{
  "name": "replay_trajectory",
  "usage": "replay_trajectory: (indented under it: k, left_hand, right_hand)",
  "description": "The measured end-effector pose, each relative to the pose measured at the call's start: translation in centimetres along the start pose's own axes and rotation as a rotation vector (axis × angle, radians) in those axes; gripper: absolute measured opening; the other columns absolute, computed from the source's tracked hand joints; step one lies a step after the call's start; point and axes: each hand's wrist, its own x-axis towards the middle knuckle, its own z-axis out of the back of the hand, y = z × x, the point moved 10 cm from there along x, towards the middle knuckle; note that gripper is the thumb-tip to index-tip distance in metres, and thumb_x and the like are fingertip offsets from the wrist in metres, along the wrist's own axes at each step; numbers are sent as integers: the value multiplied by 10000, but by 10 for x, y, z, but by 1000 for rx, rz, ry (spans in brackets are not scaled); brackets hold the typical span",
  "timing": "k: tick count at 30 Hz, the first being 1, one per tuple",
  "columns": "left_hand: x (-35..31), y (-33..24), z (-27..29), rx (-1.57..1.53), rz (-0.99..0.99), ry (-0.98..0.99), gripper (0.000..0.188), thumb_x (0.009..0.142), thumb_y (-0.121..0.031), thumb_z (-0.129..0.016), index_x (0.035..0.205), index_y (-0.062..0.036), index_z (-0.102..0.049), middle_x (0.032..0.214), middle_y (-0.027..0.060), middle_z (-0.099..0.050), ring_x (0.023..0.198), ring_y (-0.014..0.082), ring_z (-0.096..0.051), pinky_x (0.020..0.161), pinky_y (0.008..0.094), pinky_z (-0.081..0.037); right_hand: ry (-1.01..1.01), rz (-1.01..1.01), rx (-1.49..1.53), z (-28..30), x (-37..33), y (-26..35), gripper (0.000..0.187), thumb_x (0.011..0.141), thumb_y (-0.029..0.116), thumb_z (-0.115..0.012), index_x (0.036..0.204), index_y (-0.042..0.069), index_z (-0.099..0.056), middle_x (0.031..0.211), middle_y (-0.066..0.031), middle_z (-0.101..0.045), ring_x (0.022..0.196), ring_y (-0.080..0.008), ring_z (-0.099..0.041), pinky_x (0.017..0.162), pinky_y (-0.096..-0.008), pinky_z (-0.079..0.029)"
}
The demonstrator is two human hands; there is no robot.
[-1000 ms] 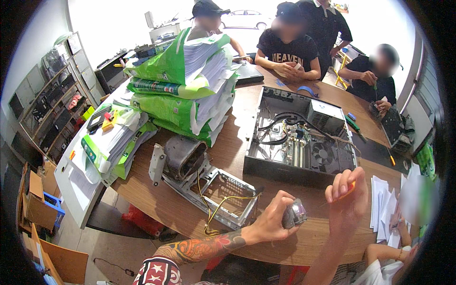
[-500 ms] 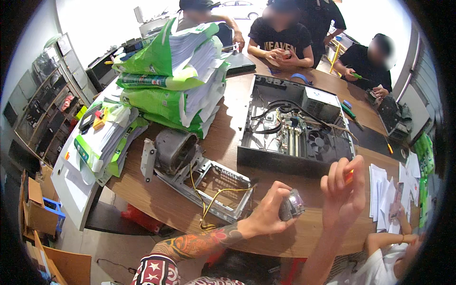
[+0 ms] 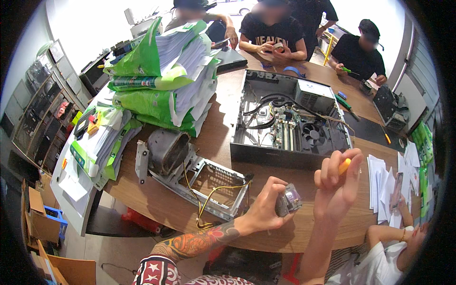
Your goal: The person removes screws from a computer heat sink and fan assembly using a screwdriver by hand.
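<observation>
My left hand (image 3: 266,209) grips a small boxy grey part (image 3: 289,199) with a shiny purplish face, held above the table's near edge. My right hand (image 3: 336,187) is raised beside it, fingers curled around an orange tool handle (image 3: 344,166); the rest of that tool is hidden. Beyond my hands lies an opened desktop computer case (image 3: 285,154), its fan, cables, board and power supply exposed. To the left of my left hand, a metal drive bracket (image 3: 221,185) rests on the table with yellow and black wires (image 3: 203,209) across it. A dark rounded housing (image 3: 168,151) sits at its far end.
Tall stacks of paper in green wrapping (image 3: 152,104) crowd the left side. Loose white sheets (image 3: 377,183) lie at the right, near another person's arm (image 3: 387,232). Several people work across the table. A green-handled tool (image 3: 346,104) and an orange-handled tool (image 3: 387,137) lie beyond the case.
The view has shifted slightly. My right hand has turned, showing more of the orange handle. The grey part in my left hand has tilted. At the far right, a person's hands have moved.
</observation>
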Motion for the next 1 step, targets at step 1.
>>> replay_trajectory:
  k: [1]
  left_hand:
    - [0, 0, -1, -7, -7, -3, 674, 673, -116, -864, 1135, -72, -374, 1150, 230, -501, 978, 328, -558, 837, 418, -476]
  right_hand:
    - [49, 20, -50, 0, 1, 0, 332, 1054, 453, -404, 1034, 124, -446, 657, 3, -351, 534, -66, -286, 463, -243, -247]
